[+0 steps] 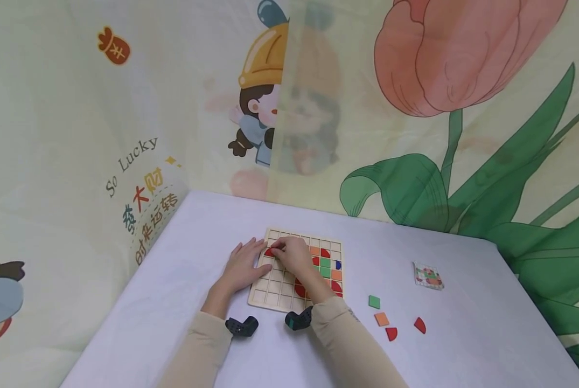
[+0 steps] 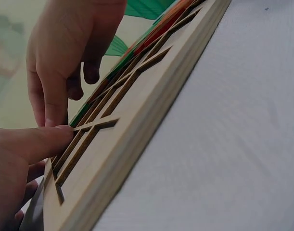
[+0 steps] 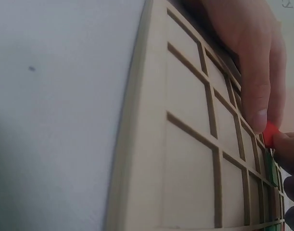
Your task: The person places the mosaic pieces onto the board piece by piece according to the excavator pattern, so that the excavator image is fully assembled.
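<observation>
The left hand (image 1: 243, 267) lies flat on the wooden grid board's (image 1: 274, 293) edge – likely so it can't slide. The right hand (image 1: 294, 254) pinches a red piece (image 3: 269, 134) over a far-left square – lining it up.

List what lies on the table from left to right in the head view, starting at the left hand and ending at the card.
Left hand → right hand pinching a red piece on the wooden grid board → green loose tile → orange loose tile → red loose piece → second red loose piece → pattern card.
</observation>
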A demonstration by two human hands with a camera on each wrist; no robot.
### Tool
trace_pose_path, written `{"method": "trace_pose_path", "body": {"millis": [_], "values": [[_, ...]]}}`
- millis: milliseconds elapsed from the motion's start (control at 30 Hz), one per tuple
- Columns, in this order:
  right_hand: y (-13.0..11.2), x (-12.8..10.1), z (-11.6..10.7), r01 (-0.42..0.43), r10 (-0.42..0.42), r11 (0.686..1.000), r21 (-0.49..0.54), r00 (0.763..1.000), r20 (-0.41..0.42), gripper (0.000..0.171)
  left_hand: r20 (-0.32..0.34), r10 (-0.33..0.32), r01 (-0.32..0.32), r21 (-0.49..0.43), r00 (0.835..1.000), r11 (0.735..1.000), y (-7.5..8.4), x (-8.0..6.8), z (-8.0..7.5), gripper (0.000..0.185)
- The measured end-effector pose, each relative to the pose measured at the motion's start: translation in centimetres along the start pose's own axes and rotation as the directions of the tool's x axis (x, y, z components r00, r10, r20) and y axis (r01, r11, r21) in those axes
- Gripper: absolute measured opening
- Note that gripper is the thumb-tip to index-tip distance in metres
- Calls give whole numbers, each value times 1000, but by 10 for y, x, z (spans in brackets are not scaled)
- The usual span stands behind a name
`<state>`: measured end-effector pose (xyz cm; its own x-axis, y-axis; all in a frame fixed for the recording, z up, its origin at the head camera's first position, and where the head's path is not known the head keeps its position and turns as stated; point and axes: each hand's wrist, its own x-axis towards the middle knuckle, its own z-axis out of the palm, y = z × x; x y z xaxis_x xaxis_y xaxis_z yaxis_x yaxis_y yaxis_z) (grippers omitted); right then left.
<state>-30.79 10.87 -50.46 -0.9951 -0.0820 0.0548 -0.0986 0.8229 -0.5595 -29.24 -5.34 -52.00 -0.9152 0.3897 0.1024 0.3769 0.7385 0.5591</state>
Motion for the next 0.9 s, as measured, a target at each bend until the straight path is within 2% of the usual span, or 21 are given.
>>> {"method": "trace_pose_path", "body": {"millis": [433,633,767,900], "values": [[-8,8,-10,-32,45,985,-167,996,77,6,11,-7,7,11,1000,1000,-2,1,1,65],[-10,7,-10,-14,24,977,-213,999,43,5,2,-6,6,13,1000,1000,0,4,2,65],[2,-5,-15,10,-10,970,-242,1000,2,5,9,-5,5,6,1000,1000,2,5,5,65],[28,-27,-34,27,-29,980,-197,1000,-9,7,1,-29,29,10,1000,1000,3,5,5,64]]}}
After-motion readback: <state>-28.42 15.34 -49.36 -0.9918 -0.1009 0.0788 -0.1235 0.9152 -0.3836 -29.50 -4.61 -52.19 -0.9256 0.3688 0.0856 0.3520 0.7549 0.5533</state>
